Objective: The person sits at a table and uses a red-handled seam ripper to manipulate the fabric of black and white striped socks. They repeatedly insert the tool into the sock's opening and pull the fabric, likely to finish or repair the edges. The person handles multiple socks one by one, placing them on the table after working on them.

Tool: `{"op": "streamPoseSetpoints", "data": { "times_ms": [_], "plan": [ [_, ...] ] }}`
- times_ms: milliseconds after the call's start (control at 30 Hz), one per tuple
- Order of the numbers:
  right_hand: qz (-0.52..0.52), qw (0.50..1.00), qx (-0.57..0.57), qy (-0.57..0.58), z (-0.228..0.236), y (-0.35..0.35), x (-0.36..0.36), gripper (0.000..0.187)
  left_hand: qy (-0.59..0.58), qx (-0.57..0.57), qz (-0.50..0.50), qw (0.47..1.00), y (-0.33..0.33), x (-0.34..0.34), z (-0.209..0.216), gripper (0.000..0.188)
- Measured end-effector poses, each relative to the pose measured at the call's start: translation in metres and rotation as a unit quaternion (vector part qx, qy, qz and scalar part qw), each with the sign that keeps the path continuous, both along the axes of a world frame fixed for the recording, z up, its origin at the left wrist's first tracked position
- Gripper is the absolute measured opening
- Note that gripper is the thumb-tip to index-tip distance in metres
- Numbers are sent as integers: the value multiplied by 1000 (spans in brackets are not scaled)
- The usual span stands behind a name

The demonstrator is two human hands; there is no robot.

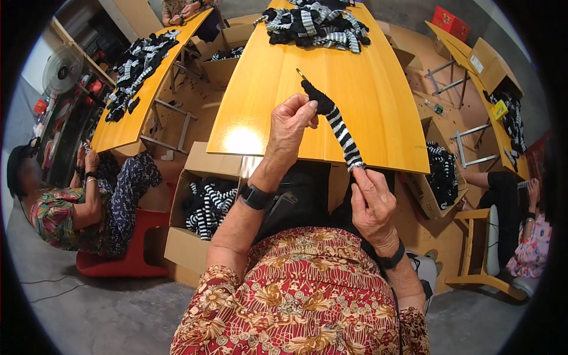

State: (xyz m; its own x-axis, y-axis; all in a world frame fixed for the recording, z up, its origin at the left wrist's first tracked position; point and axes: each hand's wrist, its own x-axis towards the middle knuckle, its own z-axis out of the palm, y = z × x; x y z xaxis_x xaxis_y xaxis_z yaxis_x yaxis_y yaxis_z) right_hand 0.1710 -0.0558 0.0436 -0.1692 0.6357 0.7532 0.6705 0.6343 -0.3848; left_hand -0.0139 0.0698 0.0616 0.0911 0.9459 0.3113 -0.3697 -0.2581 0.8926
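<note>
A long, narrow black-and-white striped knit piece [342, 135] is stretched over the table's near edge; a sock or a long glove, I cannot tell which. My left hand [291, 122] pinches it at its solid black end, thumb against fingers. A thin stick-like tip, yellow and dark, pokes out beyond that black end. Lower down and to the right, my right hand [373, 204] grips the striped end between thumb and fingers. Both hands are closed, and the piece slants between them.
The yellow wooden table [260, 112] carries a heap of similar knit pieces [316, 26] at its far end. Cardboard boxes of them stand at left [204, 207] and right [441, 171]. Co-workers sit both sides; a red chair [127, 254] is at left.
</note>
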Motion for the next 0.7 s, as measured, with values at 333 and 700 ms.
{"op": "streamPoseSetpoints", "data": {
  "times_ms": [333,700],
  "plan": [
    [5,1000,13,-17,-15,1,5,44,36,-64,48,996,-9,-6,4,21],
    [-30,998,3,-50,-16,-7,-5,52,24,-13,46,999,0,-10,-5,19]
  ]
}}
